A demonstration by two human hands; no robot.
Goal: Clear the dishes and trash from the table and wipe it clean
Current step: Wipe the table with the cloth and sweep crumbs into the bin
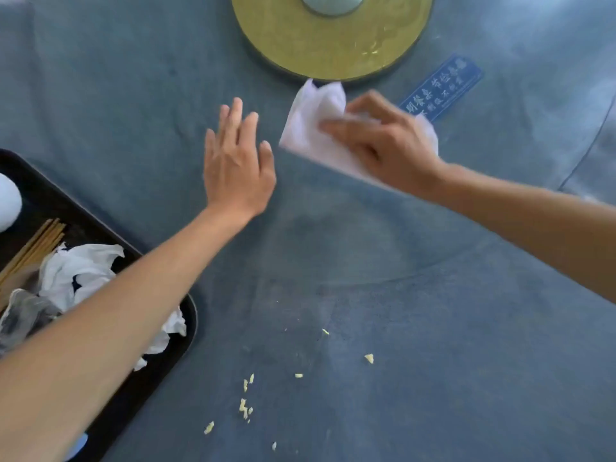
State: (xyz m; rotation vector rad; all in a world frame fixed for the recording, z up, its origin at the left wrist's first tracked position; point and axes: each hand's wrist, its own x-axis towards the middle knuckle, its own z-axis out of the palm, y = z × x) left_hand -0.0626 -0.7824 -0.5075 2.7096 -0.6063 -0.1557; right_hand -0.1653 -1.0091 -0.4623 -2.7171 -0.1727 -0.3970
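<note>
My right hand (383,141) grips a white cloth (313,128) and holds it against the grey-blue table (416,328), just below the yellow round base (320,45). The cloth and hand are motion-blurred. My left hand (236,161) lies flat on the table with straight fingers, a little left of the cloth, holding nothing. Several yellow crumbs (245,403) are scattered on the table near the front edge. A black tray (180,315) at the left holds crumpled white napkins (80,271), wooden chopsticks (33,248) and clear plastic wrap.
A blue sign with white characters (446,85) lies flat on the table right of the cloth. A metal pole foot (330,3) stands on the yellow base. A white rounded object (8,201) sits at the tray's far left.
</note>
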